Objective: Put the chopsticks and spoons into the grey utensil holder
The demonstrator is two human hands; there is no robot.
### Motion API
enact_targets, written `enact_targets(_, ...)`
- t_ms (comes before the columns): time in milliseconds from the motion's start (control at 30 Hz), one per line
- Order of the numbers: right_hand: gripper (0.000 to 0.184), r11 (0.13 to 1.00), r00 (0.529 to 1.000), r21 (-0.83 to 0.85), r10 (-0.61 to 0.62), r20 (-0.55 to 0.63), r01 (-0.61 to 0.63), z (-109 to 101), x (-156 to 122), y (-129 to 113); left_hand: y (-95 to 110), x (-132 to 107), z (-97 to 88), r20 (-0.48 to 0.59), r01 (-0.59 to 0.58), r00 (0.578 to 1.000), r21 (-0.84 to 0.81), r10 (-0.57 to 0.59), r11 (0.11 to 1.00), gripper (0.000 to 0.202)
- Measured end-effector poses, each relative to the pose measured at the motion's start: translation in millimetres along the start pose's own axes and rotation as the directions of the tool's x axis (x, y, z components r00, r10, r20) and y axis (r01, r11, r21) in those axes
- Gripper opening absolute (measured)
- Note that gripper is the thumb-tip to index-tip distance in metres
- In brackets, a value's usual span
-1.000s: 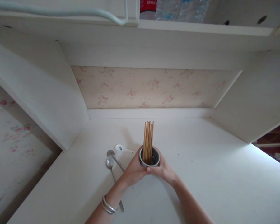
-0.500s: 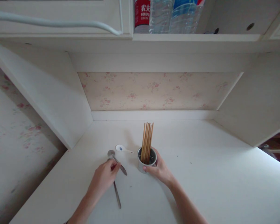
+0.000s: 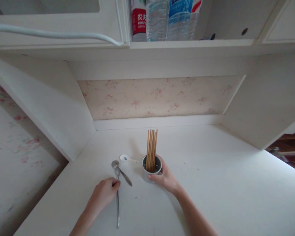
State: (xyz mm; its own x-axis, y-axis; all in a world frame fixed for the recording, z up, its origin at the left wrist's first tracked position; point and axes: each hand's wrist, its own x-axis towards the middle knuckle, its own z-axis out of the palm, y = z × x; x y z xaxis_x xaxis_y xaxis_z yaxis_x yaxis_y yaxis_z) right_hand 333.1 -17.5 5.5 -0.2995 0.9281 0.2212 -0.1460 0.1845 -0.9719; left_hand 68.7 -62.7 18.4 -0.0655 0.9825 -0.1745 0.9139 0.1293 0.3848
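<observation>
My left hand (image 3: 108, 191) pinches a long-handled metal spoon (image 3: 118, 206) near its bowl, the handle pointing toward me. Just beyond the fingers lies a second metal spoon (image 3: 126, 178), flat on the table; the held spoon's bowl overlaps it in view. Wrapped around the right side of a metal cup (image 3: 147, 177) is my right hand (image 3: 166, 177), thumb at the front. Several wooden chopsticks (image 3: 151, 150) stand upright in the cup, leaning slightly. A white ceramic spoon (image 3: 125, 158) with a blue mark rests left of the cup.
The white tabletop (image 3: 199, 196) runs back to a floral panel (image 3: 147, 98). Side panels close it in at left and right. Overhead, a shelf (image 3: 191, 44) holds plastic bottles (image 3: 157, 23), beside a cabinet door with a white handle (image 3: 51, 34).
My left hand has moved slightly toward me and now grips the long-handled spoon, whose handle has swung straighter. My right hand stays on the cup. The view has shifted a little.
</observation>
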Motion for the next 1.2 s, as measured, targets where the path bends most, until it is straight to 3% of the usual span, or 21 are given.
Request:
enact_targets(100,0.078,1.000,1.000,0.000,0.003,0.008,-0.003,0.0,0.3,0.5,12.0,-9.8,-17.1,-0.003,-0.061,0.998,-0.220,0.062,0.974,0.040)
enact_targets(200,0.078,1.000,1.000,-0.016,-0.002,0.018,0.003,0.2,0.2,-0.2,36.9,-19.7,-43.9,0.018,-0.079,0.995,-0.464,0.098,0.882,0.043)
enact_targets(333,0.078,1.000,1.000,-0.021,-0.004,0.020,0.005,1.0,-0.7,-2.1,81.9,-16.6,-78.6,-0.197,-0.206,0.975,-0.611,0.105,0.764,0.044)
enact_targets(467,0.078,1.000,1.000,-0.011,-0.008,0.020,0.008,2.2,-1.9,-6.5,119.8,7.9,-88.4,-0.375,-0.342,0.921,-0.644,0.107,0.684,0.042)
enact_targets(567,0.077,1.000,1.000,-0.013,0.004,0.028,-0.003,2.4,-2.0,-8.3,132.5,29.9,-75.6,-0.444,-0.386,0.889,-0.601,0.109,0.699,0.040)
enact_targets(700,0.080,1.000,1.000,-0.019,0.007,0.029,-0.006,1.6,-0.5,-5.0,129.4,48.4,-44.2,-0.468,-0.389,0.877,-0.565,0.106,0.728,0.039)
enact_targets(933,0.081,1.000,0.999,0.025,-0.008,0.043,0.007,2.1,1.2,-2.7,111.4,49.2,5.9,-0.385,-0.321,0.916,-0.531,0.114,0.784,0.033)
enact_targets(1067,0.079,1.000,0.999,0.011,-0.006,0.048,0.006,2.1,1.4,-3.4,103.6,41.9,22.5,-0.273,-0.263,0.958,-0.702,0.091,0.661,0.038)
enact_targets(1200,0.077,1.000,0.999,-0.013,0.007,0.047,-0.007,3.3,1.6,-2.0,97.0,29.2,29.8,-0.157,-0.245,0.963,-0.850,0.220,0.465,0.055)
